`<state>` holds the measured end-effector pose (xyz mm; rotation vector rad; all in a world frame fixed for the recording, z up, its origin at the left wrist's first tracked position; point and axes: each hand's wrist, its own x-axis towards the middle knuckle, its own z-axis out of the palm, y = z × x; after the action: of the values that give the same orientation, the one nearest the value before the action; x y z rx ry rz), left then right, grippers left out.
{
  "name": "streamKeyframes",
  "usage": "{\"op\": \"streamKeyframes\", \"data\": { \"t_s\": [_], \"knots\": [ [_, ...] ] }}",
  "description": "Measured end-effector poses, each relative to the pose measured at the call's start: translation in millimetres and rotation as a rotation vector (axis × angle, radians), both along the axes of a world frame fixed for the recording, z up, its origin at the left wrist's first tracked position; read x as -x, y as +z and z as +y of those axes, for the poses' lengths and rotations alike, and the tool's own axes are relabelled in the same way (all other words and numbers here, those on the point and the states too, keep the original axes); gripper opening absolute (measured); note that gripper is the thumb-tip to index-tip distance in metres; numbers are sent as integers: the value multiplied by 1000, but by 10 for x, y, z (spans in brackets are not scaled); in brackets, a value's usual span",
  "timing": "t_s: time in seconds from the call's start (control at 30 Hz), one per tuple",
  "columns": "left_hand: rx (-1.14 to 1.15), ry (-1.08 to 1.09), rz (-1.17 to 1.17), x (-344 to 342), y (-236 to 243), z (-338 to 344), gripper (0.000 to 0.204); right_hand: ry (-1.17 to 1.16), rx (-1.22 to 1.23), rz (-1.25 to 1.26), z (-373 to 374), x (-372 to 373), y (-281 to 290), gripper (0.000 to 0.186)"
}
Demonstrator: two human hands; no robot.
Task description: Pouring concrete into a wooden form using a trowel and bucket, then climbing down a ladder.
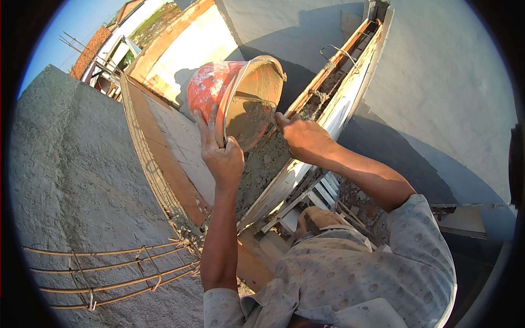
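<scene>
A red bucket [210, 87], smeared with pale cement, is tipped on its side with its mouth toward the right. Wet grey-brown mortar coats its inner wall. My left hand [223, 156] is closed on the lower rim, its fingers spread over the red outside and its thumb at the lip. At the right edge of the mouth, my right hand [302, 138] is closed with its fingertips against the rim; its palm side is hidden. Below the bucket, wet concrete [265, 167] fills part of a narrow wooden form [322, 123].
Tied rebar [115, 268] projects at the lower left beside a rough grey wall [82, 164]. Bent steel wire [340, 54] sticks up from the form's far end. A board [169, 158] lines the left side, and a plastered wall [437, 93] rises at right. Slats [322, 194] and rubble lie below.
</scene>
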<state>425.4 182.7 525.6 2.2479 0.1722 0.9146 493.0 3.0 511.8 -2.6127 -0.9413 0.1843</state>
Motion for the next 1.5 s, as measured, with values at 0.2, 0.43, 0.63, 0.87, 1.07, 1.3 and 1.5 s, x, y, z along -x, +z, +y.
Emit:
{"op": "streamKeyframes", "data": {
  "t_s": [0.2, 0.43, 0.63, 0.87, 1.07, 1.3, 1.5],
  "knots": [
    [554, 70, 150, -106, -311, 271, 58, 84, -846, 1309, -262, 55, -356, 47],
    [1174, 112, 63, 77, -661, 893, 29, 20, -1843, 1696, -951, 186, -713, 46],
    [1210, 249, 60, 278, -519, 861, 23, -446, -452, 146, -1607, -716, -612, 48],
    [1127, 230, -74, 421, -342, 798, 17, -323, 42, -128, -1390, -503, -1246, 68],
    [1187, 198, -180, 567, -271, 1068, 17, -30, 28, 230, -632, 946, -728, 62],
    [1082, 220, -282, 651, 281, 749, 19, -145, -461, 1228, -605, 516, -422, 40],
    [1180, 161, -130, 936, -13, 798, 34, -582, -874, 737, -1639, 58, -416, 40]
  ]
}}
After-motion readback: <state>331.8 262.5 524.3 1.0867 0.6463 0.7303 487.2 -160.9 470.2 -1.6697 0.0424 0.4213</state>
